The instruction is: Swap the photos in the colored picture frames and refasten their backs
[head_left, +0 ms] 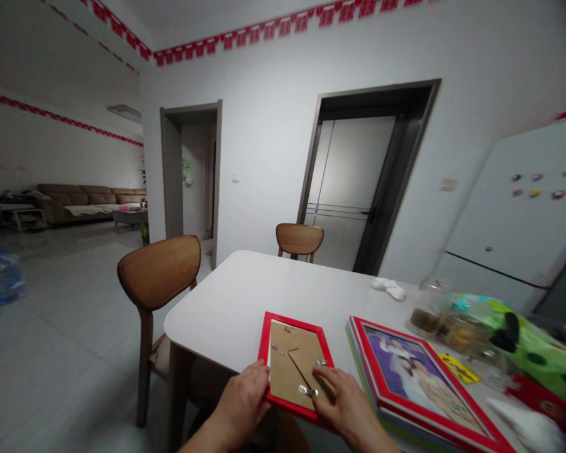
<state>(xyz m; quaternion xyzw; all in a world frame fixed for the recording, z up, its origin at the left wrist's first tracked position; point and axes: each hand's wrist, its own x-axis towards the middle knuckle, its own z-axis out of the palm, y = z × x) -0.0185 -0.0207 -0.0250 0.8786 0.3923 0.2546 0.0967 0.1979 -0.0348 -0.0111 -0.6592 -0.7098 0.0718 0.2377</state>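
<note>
A small red picture frame (323, 340) lies back side up at the white table's near edge, partly over the edge. Its brown backing board (290, 371) has several metal clips and a thin dark slot or strut line. My left hand (245, 396) grips the frame's lower left edge, fingers curled around it. On the opposite side, my right hand (346, 402) holds the lower right edge, with the thumb by a metal clip (307, 391) and a finger over the board. Right of that hand, a larger red framed photo (419, 371) lies face up on a stack.
On the white table (264, 283) are crumpled tissue (389, 288), glass jars (424, 319), a yellow packet (458, 368) and a green spotted bag (532, 346). Wooden chairs (163, 270) stand at the left and far sides. A fridge (514, 214) is at right.
</note>
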